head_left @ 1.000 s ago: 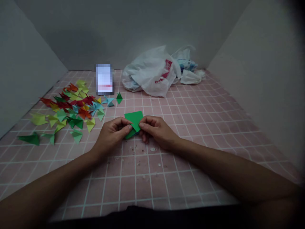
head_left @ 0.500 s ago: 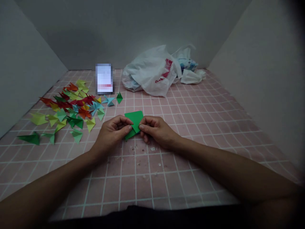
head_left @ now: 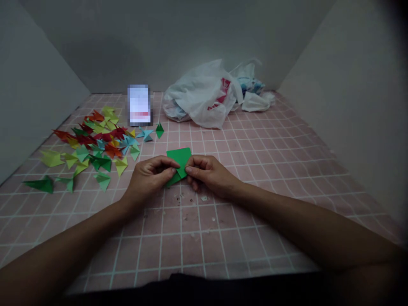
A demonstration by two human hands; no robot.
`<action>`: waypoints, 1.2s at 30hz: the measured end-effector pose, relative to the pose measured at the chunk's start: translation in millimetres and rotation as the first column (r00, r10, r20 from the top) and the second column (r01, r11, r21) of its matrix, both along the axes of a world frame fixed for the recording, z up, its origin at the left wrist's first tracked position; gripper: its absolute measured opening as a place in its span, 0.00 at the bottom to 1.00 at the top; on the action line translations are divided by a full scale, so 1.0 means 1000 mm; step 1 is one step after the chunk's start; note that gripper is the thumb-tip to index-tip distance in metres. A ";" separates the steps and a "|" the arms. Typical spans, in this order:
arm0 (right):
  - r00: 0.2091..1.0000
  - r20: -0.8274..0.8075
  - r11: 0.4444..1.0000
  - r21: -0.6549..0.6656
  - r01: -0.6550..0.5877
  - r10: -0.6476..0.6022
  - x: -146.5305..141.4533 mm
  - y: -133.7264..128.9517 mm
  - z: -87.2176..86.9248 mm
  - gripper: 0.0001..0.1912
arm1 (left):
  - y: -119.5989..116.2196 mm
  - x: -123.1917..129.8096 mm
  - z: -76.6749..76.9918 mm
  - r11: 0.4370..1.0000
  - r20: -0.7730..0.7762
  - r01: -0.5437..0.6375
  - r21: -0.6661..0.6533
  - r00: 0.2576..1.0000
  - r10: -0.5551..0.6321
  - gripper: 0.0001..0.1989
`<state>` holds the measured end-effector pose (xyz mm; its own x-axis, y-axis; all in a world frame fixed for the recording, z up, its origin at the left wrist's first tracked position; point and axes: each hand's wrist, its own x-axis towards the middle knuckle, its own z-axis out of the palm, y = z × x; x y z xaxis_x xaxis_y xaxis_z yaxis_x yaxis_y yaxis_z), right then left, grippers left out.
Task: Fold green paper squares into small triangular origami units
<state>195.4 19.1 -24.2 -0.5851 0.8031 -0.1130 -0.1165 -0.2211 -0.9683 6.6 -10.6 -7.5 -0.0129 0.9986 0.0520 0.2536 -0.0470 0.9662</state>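
A partly folded sheet of green origami paper (head_left: 179,156) is held between my two hands, over the middle of the table. My left hand (head_left: 154,172) pinches its left side with thumb and forefinger. On the right side, my right hand (head_left: 205,172) grips the paper the same way, its other fingers curled beneath. A fold line runs down to the lower edge between my thumbs, and a flap points to the lower left. My fingers hide parts of the side edges.
Folded paper cranes (head_left: 95,138) in several colours lie in a heap on the left. A small green folded piece (head_left: 160,130) sits beside them. Behind stand a lit phone (head_left: 139,104) with a blurred screen and white plastic bags (head_left: 200,91). Small scraps (head_left: 204,198) dot the pink checked tablecloth (head_left: 274,161).
Almost nothing differs. My left fingers have shifted very slightly on the green paper; both hands keep their hold on it in the same place.
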 end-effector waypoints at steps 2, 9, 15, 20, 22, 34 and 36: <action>1.000 0.001 1.000 -0.001 -0.003 0.003 0.000 0.000 0.000 0.09 | 0.000 0.000 0.000 1.000 0.000 -0.008 0.001 1.000 0.008 0.03; 1.000 0.010 1.000 -0.008 -0.002 0.002 0.000 0.001 0.000 0.09 | -0.001 0.001 0.001 1.000 -0.030 -0.027 -0.006 0.999 0.027 0.04; 1.000 0.013 1.000 0.014 -0.004 0.004 0.000 0.000 -0.001 0.09 | -0.002 0.001 0.001 0.999 -0.042 -0.034 -0.002 0.999 0.034 0.03; 0.997 0.069 0.997 0.072 0.014 -0.019 -0.002 -0.001 -0.002 0.08 | -0.001 0.000 0.002 1.000 -0.067 -0.011 -0.009 0.998 0.010 0.04; 0.996 0.088 0.996 0.089 0.021 -0.029 -0.003 -0.001 -0.001 0.08 | -0.001 0.001 0.004 1.000 -0.088 0.004 -0.009 0.996 -0.005 0.05; 0.999 0.036 0.997 0.067 0.036 -0.039 -0.002 -0.001 -0.002 0.10 | 0.001 0.004 -0.006 0.999 0.087 0.037 0.016 0.995 -0.038 0.10; 1.000 0.014 0.999 0.042 0.013 -0.014 -0.002 0.000 -0.002 0.12 | 0.000 0.003 -0.006 0.998 0.077 0.051 0.046 0.996 -0.054 0.09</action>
